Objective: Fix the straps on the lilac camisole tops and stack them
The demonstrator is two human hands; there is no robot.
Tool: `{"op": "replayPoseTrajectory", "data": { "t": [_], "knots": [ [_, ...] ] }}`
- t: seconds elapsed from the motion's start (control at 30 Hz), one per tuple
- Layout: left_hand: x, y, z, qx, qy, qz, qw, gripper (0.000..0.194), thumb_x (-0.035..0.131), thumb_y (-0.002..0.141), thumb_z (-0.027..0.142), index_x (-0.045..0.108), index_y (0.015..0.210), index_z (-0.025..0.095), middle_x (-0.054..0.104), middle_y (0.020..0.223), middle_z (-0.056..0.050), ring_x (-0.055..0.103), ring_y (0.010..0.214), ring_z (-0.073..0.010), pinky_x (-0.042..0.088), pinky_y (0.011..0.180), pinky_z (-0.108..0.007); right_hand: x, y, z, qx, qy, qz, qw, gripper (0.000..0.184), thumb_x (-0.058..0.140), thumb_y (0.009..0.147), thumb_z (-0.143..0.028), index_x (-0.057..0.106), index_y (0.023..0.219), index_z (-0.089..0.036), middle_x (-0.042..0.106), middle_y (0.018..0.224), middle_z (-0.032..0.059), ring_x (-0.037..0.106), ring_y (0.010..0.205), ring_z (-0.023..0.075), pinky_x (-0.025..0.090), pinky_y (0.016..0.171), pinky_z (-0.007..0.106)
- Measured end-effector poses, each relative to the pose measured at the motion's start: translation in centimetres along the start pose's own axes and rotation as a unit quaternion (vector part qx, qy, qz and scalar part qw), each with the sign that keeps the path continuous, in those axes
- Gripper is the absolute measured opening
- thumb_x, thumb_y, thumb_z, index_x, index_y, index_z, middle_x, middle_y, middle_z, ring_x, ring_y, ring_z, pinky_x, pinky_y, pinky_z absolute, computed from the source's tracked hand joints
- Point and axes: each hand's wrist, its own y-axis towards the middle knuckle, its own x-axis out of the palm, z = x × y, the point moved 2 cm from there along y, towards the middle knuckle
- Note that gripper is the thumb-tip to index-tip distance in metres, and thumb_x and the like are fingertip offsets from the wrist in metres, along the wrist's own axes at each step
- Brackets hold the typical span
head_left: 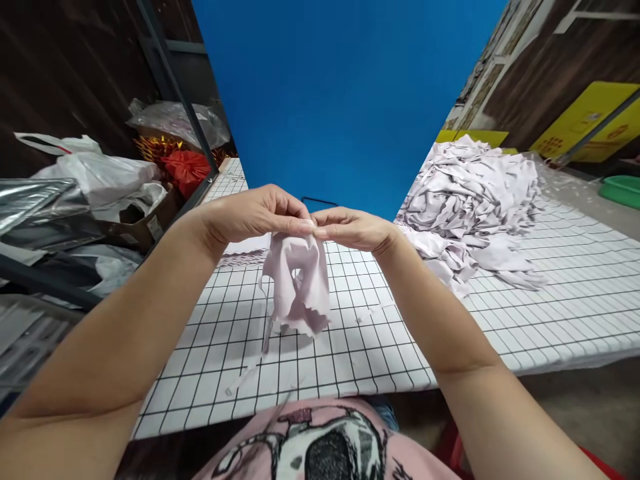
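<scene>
A pale pink piece of fabric (295, 287) with wavy cut edges and a small hole hangs above the checked table. My left hand (265, 215) pinches its top edge between thumb and fingers. Thumb to thumb with it, my right hand (353, 230) grips the same edge from the other side. The cloth's lower end droops close to the tabletop. A thin strip (267, 335) dangles at its left side. Behind my left hand, partly hidden, lies a flat stack of similar pink pieces (243, 257).
A large heap of pale pink fabric pieces (470, 193) covers the table's right back. A blue board (330, 100) stands behind my hands. Bags and a cardboard box (145, 217) fill a shelf at left. A green basin (620, 191) sits far right. The checked tablecloth (400, 363) ends near my body.
</scene>
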Motion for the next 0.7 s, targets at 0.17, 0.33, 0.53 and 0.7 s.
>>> {"op": "replayPoseTrajectory", "data": {
  "t": [0.17,0.33,0.53,0.7],
  "knots": [
    [-1.3,-1.4,0.0,-0.009,-0.083,0.023,0.996,0.033,0.075,0.070,0.048,0.067,0.069,0.015,0.058,0.062,-0.003,0.054,0.055,-0.0124,0.042,0.051,-0.022,1.0,-1.6,-0.1,-0.050,0.089,0.004,0.995,0.025,0.069,0.083,-0.036,0.060,0.086,-0.012,0.059,0.078,0.0011,0.057,0.073,0.0116,0.046,0.070,0.025],
    [-2.7,-4.5,-0.7,-0.002,-0.143,0.068,0.987,0.043,0.081,0.060,0.049,0.060,0.060,0.012,0.050,0.053,-0.001,0.044,0.045,-0.0075,0.033,0.041,-0.018,-0.4,-4.3,-0.2,-0.021,0.072,0.006,0.997,0.026,0.073,0.079,-0.033,0.058,0.078,-0.012,0.056,0.069,-0.0017,0.054,0.063,0.0088,0.041,0.059,0.019],
    [-5.0,-7.9,-2.1,-0.003,-0.124,0.169,0.978,0.043,0.080,0.057,0.050,0.059,0.062,0.012,0.052,0.056,-0.003,0.049,0.051,-0.0108,0.039,0.045,-0.020,-3.1,-7.8,0.0,0.045,0.008,0.121,0.992,0.027,0.071,0.082,-0.036,0.059,0.074,-0.013,0.048,0.060,-0.0049,0.043,0.053,0.0056,0.034,0.053,0.019],
    [-7.0,-9.1,-3.8,-0.059,-0.023,0.156,0.986,0.042,0.079,0.059,0.052,0.066,0.068,0.013,0.057,0.064,-0.002,0.051,0.058,-0.0104,0.042,0.047,-0.017,-3.9,-10.2,-1.3,0.037,-0.013,0.190,0.981,0.025,0.071,0.082,-0.035,0.060,0.076,-0.013,0.055,0.067,-0.0014,0.052,0.060,0.0086,0.038,0.056,0.020]
  ]
}}
